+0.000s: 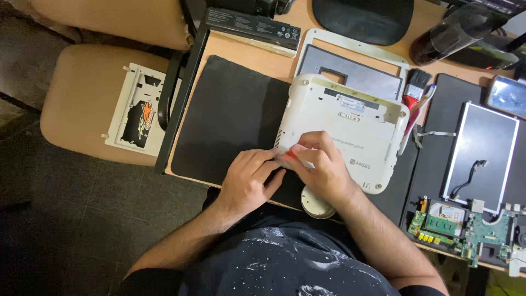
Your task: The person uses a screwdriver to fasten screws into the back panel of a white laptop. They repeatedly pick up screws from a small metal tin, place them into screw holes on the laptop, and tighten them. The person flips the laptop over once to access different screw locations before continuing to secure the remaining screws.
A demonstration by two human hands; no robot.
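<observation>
The white laptop base [345, 131] lies upside down on the black mat [230, 115] on the desk. Both forearms reach forward, hands meeting at its near left edge. The right hand [318, 167] curls closed around a small red tool [290, 155]; the left hand [249, 181], fingers bent, presses against the casing's edge.

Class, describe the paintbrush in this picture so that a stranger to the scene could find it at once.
Start at the white laptop shell lying upside down on the wooden desk, under both hands. Just past its right edge lies the paintbrush. Black bristles, a red band and a pale handle set it apart from the flat grey and black parts around it.
</observation>
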